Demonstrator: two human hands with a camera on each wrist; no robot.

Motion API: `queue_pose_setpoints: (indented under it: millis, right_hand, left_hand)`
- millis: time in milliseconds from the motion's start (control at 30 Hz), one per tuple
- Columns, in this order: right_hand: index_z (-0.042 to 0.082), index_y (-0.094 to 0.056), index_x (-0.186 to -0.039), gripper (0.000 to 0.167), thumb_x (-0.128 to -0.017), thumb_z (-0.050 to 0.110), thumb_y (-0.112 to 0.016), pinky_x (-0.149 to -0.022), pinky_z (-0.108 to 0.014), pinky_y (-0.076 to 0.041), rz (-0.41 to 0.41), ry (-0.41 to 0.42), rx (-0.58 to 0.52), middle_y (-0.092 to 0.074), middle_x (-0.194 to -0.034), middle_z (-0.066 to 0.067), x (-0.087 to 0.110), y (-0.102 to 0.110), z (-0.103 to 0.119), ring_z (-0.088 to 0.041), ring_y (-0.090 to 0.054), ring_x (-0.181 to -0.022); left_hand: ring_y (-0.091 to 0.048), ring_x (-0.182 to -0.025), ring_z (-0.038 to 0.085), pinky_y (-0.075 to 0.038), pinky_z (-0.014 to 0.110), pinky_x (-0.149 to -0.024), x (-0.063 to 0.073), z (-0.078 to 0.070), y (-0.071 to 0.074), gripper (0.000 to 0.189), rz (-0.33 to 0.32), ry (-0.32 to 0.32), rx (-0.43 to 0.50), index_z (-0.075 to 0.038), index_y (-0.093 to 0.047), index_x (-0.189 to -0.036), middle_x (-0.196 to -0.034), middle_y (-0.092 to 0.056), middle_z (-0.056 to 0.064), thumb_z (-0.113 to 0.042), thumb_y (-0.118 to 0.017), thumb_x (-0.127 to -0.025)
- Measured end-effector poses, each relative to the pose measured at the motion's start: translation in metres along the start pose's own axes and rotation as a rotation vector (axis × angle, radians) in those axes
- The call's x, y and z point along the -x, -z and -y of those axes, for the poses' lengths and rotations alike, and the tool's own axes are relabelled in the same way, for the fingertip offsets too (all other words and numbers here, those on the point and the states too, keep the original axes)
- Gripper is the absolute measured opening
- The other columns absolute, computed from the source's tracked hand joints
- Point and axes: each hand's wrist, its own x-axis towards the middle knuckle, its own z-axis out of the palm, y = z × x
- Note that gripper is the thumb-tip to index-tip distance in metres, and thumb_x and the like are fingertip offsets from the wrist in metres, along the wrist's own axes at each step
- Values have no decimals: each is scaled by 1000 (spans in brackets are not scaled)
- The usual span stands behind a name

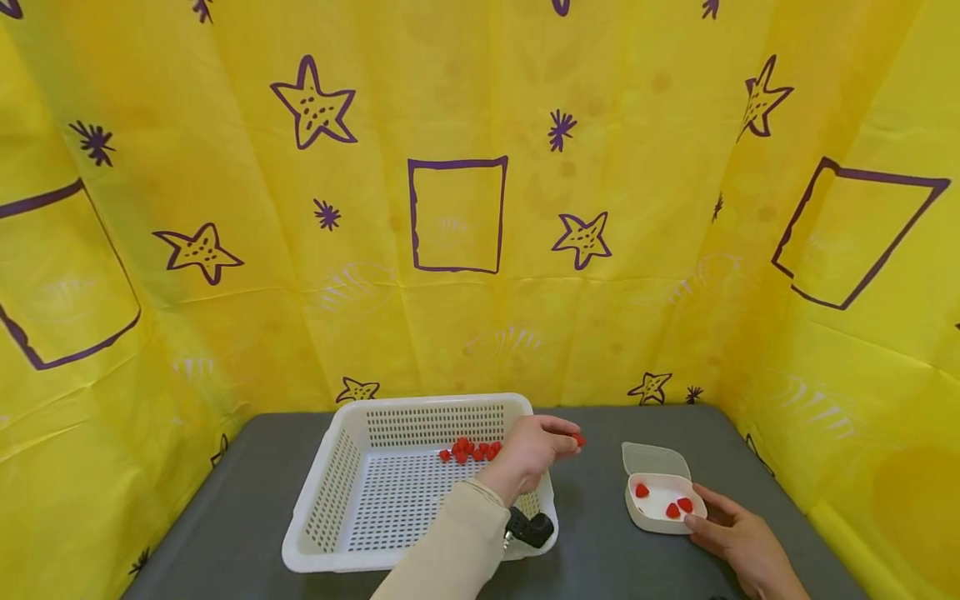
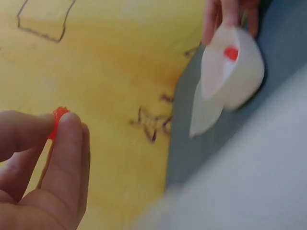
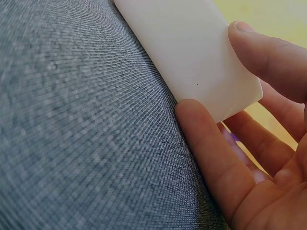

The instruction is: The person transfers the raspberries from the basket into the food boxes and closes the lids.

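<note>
My left hand [image 1: 527, 454] is over the right side of a white slotted basket [image 1: 309, 500], its fingertips just past the rim. Between thumb and fingers it pinches a small red raspberry [image 2: 58, 116], well above the table. To the right, a small white box [image 1: 651, 523] sits with its lid [image 1: 654, 459] folded back, several raspberries [image 1: 672, 510] inside. My right hand [image 1: 742, 542] holds the box's near right corner. In the right wrist view, thumb and fingers [image 3: 206, 148] press against the box's side [image 3: 187, 57]; its inside is hidden there.
Several more raspberries [image 1: 461, 450] lie in a cluster toward the basket's back right, partly behind the left hand. Basket and box rest on a dark grey table [image 1: 592, 500]. A yellow patterned curtain [image 1: 480, 333] encloses the back and both sides.
</note>
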Motion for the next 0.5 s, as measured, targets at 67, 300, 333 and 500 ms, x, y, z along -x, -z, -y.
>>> queue_pose_setpoints:
  millis: [67, 300, 333, 500]
  right_hand:
    - [-8, -30, -151, 79, -90, 11, -76, -84, -39, -56, -2, -7, -4, -41, -143, -34, 1, -1, -1, -20, -64, -99]
    - [-9, -31, -151, 81, -89, 15, -78, -83, -40, -56, -8, -11, 7, -41, -142, -34, 1, -1, -2, -21, -63, -100]
    - [-9, -31, -151, 81, -89, 15, -78, -83, -40, -56, -7, -10, 8, -41, -142, -34, 1, -1, -1, -21, -63, -101]
    - [-9, -32, -151, 80, -89, 16, -77, -83, -40, -56, -8, -7, 16, -43, -141, -33, 0, -2, 0, -21, -63, -101]
  left_hand:
    - [-70, -85, 26, -55, 38, -85, 2, 2, -13, 12, -14, 13, 8, -1, -75, -98, -89, -71, 8, 3, -71, -88]
    - [-68, -79, 21, -55, 40, -83, 5, 15, -53, 11, -81, 44, 11, -6, -75, -93, -84, -70, 4, 2, -74, -86]
    - [-67, -77, 21, -55, 40, -82, 5, 17, -59, 11, -95, 43, 11, -6, -75, -91, -83, -70, 4, 3, -75, -85]
    - [-64, -69, 19, -56, 37, -72, 6, 26, -87, 16, -161, 35, -7, -6, -74, -82, -76, -68, 3, 9, -76, -78]
